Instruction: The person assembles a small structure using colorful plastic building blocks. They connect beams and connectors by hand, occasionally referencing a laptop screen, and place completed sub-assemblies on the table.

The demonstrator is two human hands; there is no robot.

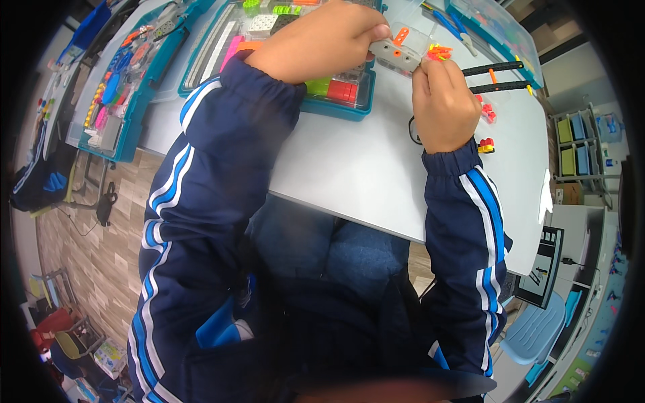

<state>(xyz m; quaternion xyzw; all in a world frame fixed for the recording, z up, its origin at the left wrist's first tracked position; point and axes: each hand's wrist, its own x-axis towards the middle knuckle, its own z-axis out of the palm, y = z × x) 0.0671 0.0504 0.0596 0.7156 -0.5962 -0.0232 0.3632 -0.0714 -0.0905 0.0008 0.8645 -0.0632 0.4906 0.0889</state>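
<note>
My left hand [329, 40] reaches over the parts box, its thumb and fingers closed on the left end of a light grey toy building block [396, 57] with holes and orange pins. At the block's right end, the fingertips of my right hand [447, 101] are pinched together. What they pinch is hidden. Just beyond them is a small bag of orange and yellow pins [440, 52]. Two black toy beams [500, 87], joined by an orange pin, extend to the right from behind my right hand.
An open teal parts box [336, 111] sits under my left forearm, with another sorted box [111, 101] farther left. Blue-handled pliers [457, 30] and a clear-lidded case [497, 37] lie at the far right. Small red and yellow parts [486, 145] are beside my right wrist.
</note>
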